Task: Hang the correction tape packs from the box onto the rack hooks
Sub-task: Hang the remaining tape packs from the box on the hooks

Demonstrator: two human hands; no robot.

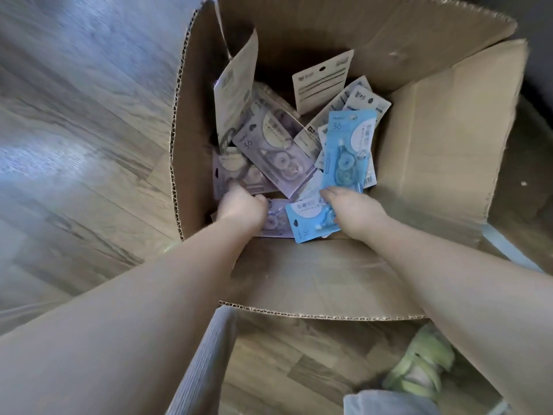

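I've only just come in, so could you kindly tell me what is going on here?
A person is reaching with both hands into an open cardboard box on the floor, among loose correction tape packs. The right hand grips a blue pack near the front, below another blue pack. The left hand is curled over the purple packs; what it holds is unclear. No rack is in view, so nothing is hung yet.

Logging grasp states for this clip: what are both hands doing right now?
Left hand: curled on a purple pack.
Right hand: gripping a blue pack.
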